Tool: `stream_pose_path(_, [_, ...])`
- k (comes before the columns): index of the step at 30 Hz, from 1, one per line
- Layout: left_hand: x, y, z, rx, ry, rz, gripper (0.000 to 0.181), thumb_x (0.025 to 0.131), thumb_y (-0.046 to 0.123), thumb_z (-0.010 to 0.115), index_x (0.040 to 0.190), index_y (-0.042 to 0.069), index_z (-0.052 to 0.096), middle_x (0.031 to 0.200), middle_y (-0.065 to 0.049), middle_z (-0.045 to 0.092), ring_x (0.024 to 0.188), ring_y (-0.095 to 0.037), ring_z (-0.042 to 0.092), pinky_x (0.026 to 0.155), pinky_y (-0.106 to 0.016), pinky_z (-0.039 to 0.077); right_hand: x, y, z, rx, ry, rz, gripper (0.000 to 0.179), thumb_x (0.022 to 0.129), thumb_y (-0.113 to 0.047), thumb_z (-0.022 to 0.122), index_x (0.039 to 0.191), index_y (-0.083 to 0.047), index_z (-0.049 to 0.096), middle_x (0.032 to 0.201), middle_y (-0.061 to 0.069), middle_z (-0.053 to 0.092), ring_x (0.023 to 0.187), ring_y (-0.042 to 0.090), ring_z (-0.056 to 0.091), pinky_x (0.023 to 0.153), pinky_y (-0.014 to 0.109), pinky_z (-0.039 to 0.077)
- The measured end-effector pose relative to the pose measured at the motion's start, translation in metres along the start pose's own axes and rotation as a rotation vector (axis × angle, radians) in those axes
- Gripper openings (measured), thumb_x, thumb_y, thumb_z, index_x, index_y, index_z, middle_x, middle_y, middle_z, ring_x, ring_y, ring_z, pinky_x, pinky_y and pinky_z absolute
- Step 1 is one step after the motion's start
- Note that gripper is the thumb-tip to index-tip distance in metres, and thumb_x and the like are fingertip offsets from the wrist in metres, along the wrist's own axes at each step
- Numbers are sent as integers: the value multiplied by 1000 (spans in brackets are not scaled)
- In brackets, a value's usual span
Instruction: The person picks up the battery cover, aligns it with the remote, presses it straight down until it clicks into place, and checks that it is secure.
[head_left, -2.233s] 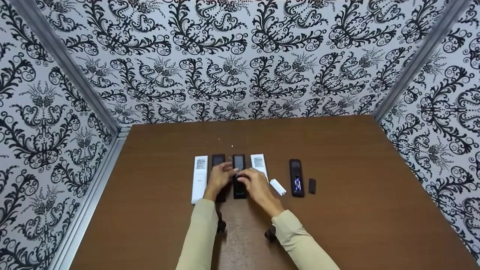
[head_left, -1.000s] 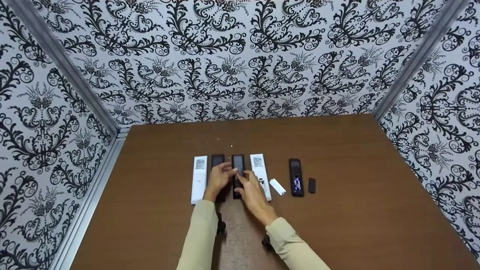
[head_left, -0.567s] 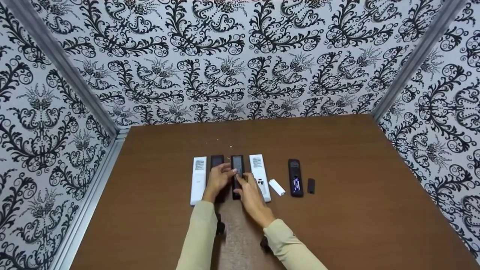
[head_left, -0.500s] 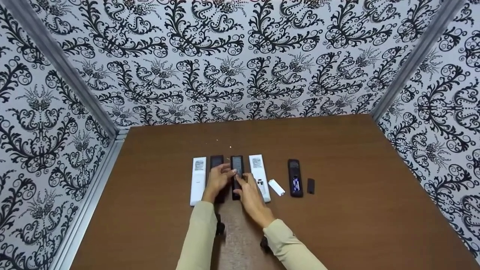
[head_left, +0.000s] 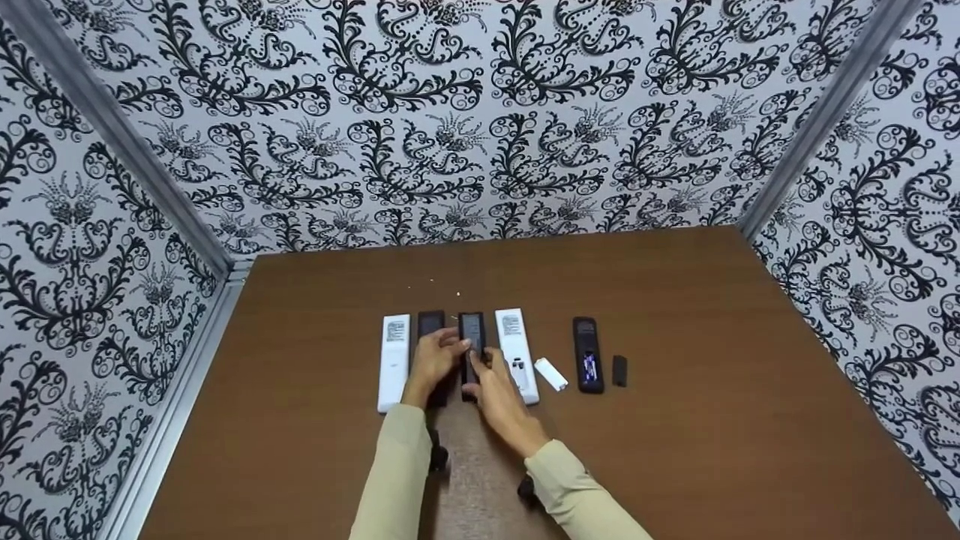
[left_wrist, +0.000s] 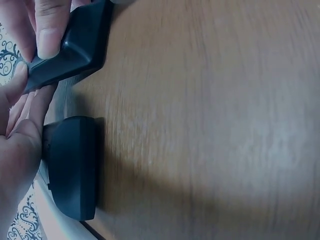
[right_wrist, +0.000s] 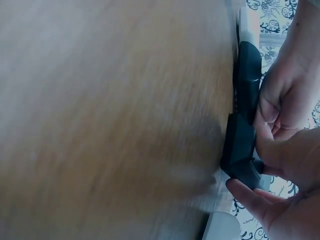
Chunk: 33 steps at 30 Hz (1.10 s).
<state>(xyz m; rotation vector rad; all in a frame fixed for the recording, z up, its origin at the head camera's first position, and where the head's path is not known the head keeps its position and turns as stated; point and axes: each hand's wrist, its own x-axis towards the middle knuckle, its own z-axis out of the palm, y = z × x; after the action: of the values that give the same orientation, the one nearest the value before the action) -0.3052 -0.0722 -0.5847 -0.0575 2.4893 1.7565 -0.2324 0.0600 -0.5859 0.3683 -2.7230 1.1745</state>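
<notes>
A black remote control (head_left: 472, 328) lies back side up in the middle of a row, both hands on it. My left hand (head_left: 435, 358) holds its left edge, with the thumb on top and the fingers along the side. My right hand (head_left: 499, 391) grips its lower half, thumb at the left edge and index fingertip on the battery cover area. In the left wrist view the remote's near end is tilted up off the table. Just left of it, partly under my left hand, lies another dark remote (head_left: 431, 322); its end (left_wrist: 72, 167) shows in the left wrist view.
A white remote (head_left: 394, 364) ends the row at left. Right of the hands lie a white remote (head_left: 516, 352) with its battery bay uncovered, a white battery cover (head_left: 551, 373), a black remote (head_left: 588, 337) with batteries showing, and a black cover (head_left: 619, 370). Patterned walls enclose the brown table (head_left: 712, 337).
My right hand has moved down along the black remote, its thumb now by the left edge, uncovering the right white remote's battery bay. My left hand stays in place.
</notes>
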Motion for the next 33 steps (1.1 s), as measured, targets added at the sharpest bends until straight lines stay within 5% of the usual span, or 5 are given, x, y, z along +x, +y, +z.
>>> stream_pose_path(9, [-4, 7, 5, 111, 27, 28, 39, 96, 11, 66, 128, -11, 61, 117, -28, 70, 109, -35, 69, 92, -43, 57, -6, -1, 4, -93, -45, -45, 66, 87, 5, 70, 146, 11, 40, 148, 38, 35, 132, 48, 47, 100, 47, 51])
stream_pose_path(16, [-9, 11, 27, 166, 214, 98, 34, 91, 7, 71, 121, -9, 67, 116, -25, 71, 107, -35, 70, 92, -43, 58, -6, 0, 6, -100, -7, -85, 67, 84, 13, 65, 145, 16, 38, 145, 40, 35, 133, 47, 45, 100, 47, 50])
stream_pose_path(23, [-15, 17, 30, 177, 232, 115, 32, 91, -3, 66, 123, -10, 65, 118, -26, 69, 106, -36, 70, 89, -43, 59, -6, 3, 8, -157, 63, -177, 63, 79, 16, 63, 139, 17, 45, 137, 39, 43, 128, 44, 50, 101, 48, 50])
stream_pose_path(33, [-17, 14, 32, 186, 285, 134, 31, 87, -7, 68, 117, -12, 67, 111, -28, 70, 101, -34, 72, 85, -43, 60, -5, 4, 6, -176, 28, -141, 57, 78, 15, 61, 134, 16, 51, 136, 40, 47, 127, 47, 51, 103, 52, 49])
